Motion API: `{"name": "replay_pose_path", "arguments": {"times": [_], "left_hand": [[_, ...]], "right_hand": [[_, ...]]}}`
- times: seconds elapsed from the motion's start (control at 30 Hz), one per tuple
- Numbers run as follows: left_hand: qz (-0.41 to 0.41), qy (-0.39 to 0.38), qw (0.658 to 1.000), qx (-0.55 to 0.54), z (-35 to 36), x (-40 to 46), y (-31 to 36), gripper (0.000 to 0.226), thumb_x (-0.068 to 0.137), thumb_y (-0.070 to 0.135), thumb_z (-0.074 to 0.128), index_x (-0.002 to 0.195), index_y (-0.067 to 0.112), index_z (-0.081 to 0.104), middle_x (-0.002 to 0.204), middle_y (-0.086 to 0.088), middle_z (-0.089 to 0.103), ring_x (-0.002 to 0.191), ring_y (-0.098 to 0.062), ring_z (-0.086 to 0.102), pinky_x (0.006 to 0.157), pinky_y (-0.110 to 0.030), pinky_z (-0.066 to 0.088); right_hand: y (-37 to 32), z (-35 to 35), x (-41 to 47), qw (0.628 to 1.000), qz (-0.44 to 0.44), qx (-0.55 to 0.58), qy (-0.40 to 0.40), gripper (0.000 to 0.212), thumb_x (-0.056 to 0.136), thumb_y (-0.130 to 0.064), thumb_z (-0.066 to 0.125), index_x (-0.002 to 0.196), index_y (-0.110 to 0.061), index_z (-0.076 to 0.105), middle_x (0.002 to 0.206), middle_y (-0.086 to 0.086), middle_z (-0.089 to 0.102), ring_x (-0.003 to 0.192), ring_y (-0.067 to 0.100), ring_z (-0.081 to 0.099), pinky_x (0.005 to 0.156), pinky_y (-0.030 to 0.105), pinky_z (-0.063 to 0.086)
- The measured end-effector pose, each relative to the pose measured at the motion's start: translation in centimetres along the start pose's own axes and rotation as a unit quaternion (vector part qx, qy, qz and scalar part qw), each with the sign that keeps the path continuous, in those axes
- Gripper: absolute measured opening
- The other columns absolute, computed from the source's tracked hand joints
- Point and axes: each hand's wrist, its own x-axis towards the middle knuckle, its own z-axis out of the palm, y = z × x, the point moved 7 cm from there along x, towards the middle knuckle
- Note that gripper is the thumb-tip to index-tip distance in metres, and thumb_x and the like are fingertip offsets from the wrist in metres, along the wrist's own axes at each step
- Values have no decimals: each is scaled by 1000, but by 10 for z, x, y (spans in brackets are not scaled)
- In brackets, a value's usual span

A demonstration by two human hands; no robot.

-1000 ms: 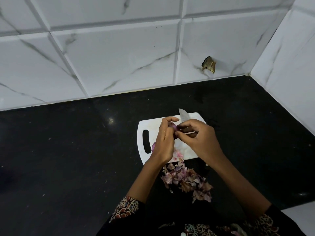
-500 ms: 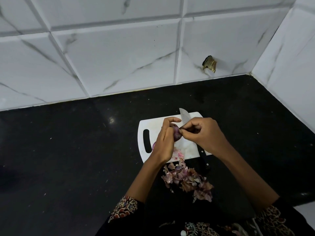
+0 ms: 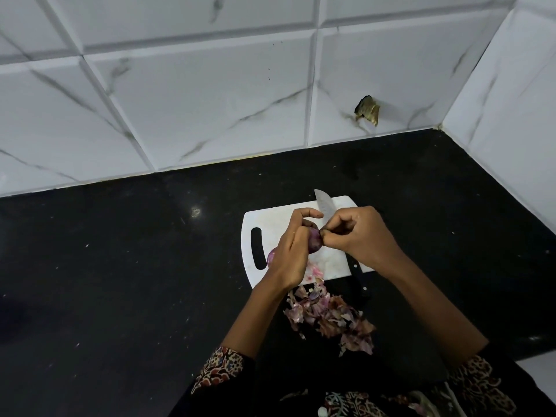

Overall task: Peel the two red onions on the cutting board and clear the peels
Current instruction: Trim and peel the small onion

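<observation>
A red onion [image 3: 314, 240] is held above the white cutting board [image 3: 278, 219] by the left hand [image 3: 290, 251], whose fingers are curled round it from the left while the index finger arches over its top. The right hand [image 3: 358, 234] is closed in a pinch against the onion's right side, the fingertips [image 3: 326, 233] bunched at the skin; whether a strip of peel is caught between them cannot be told. A second red onion [image 3: 271, 256] is seen only as a purple sliver beside the left wrist, resting on the board just right of the handle slot [image 3: 257, 252].

A knife [image 3: 325, 206] is laid across the right part of the board, its blade tip reaching past the far edge and its black handle [image 3: 358, 281] overhanging the near edge onto the counter [image 3: 120, 266]. Most of its middle is hidden under the hands.

A few pink scraps [image 3: 314, 272] are scattered on the board near its front edge. A loose heap of peels [image 3: 329, 317] is piled on the counter just beyond that edge, between the two forearms.

The board is set well clear of the tiled wall [image 3: 180, 100] behind and of the side wall [image 3: 511, 115] to the right. Wide stretches of black counter are left open to the left of the board and behind it, and a narrower stretch to the right before the corner. A small brownish scrap [image 3: 367, 110] is stuck on the back tiles.
</observation>
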Motion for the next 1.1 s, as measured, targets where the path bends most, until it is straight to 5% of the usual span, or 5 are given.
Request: {"name": "replay_pose_path", "arguments": {"times": [0.1, 0.33, 0.5, 0.67, 1.1], "left_hand": [[-12, -1, 1000, -22, 2, 0, -1, 30, 96, -1, 26, 115, 9, 47, 73, -4, 41, 59, -5, 39, 59, -17, 38], [-66, 68, 994, -50, -8, 2, -10, 29, 93, 30, 33, 110, 19, 54, 83, -4, 56, 72, -15, 48, 71, -32, 41], [-60, 80, 994, -37, -12, 3, -11, 27, 95, 24, 31, 102, 29, 56, 71, 5, 56, 69, -13, 48, 70, -32, 40], [-17, 39, 999, -6, -11, 1, -4, 40, 97, -3, 25, 102, 28, 50, 83, -13, 48, 76, -23, 48, 61, -17, 44], [-46, 51, 998, -9, -12, 5, -17, 40, 99, 8, 29, 98, 36, 57, 83, -6, 56, 79, -23, 53, 69, -34, 45]], "right_hand": [[5, 0, -1, 1000, 12, 17, 13, 4, 74, -2, 71, 74, -6, 73, 69, 3, 71, 67, 18, 68, 69, 37, 56], [-9, 3, -15, 997, -51, 15, 62, 13, 82, -9, 69, 93, -10, 75, 84, -1, 73, 77, 3, 67, 73, 17, 53], [-17, 9, -17, 992, -93, -32, 81, 15, 78, -8, 73, 92, -6, 74, 84, 3, 71, 75, 7, 67, 70, 16, 53], [-16, 5, -10, 997, -63, -26, 34, 7, 74, -4, 75, 80, -4, 74, 74, 3, 72, 66, 7, 67, 65, 20, 55], [-12, 9, -13, 999, -36, 11, 15, 14, 73, -6, 77, 85, -4, 71, 79, 3, 71, 69, 6, 67, 67, 15, 53]]}}
